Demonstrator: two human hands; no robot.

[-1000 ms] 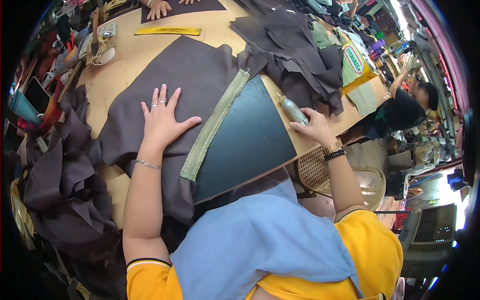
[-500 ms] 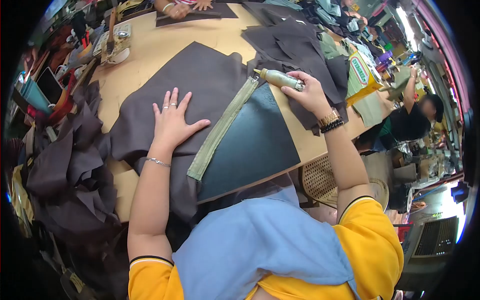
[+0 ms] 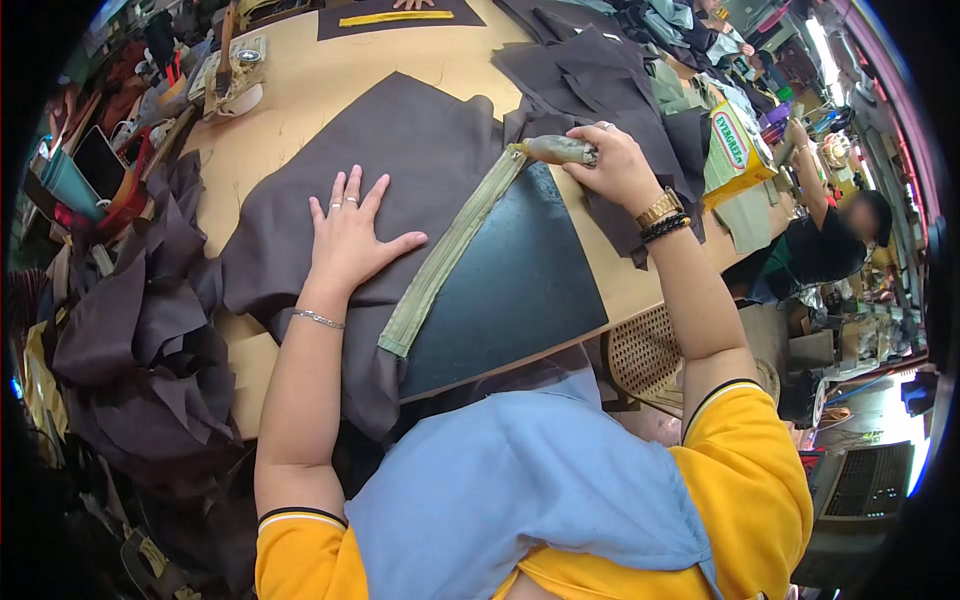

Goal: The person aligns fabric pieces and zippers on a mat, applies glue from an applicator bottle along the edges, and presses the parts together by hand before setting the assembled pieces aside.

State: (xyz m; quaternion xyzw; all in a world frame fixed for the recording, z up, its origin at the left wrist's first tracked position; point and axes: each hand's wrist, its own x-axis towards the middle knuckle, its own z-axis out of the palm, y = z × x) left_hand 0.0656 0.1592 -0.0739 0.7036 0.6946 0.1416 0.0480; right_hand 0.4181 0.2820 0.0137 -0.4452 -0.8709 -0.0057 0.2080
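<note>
My left hand [image 3: 356,235] lies spread on a dark brown cloth [image 3: 400,130], its thumb pointing toward the olive zipper strip [image 3: 445,260]. The strip runs slantwise along the cloth's right edge, beside a dark, smooth panel [image 3: 510,285]. My right hand [image 3: 615,165] is closed round a small squeeze bottle [image 3: 562,150], which is tilted nearly level. The bottle's yellowish nozzle points left and is at the upper end of the strip; whether it touches the strip cannot be told.
Stacked dark cloth pieces [image 3: 600,90] and a yellow-green box [image 3: 730,150] lie at the right. Crumpled dark cloth [image 3: 130,340] hangs at the left. A co-worker's hand [image 3: 412,3] is beyond a yellow strip [image 3: 396,18]. Another person [image 3: 825,240] is at the right.
My right hand has carried the bottle up and left, turning its nozzle from upward to leftward at the strip's upper end. My left hand stays on the cloth. The co-worker's hands have moved at the far edge.
</note>
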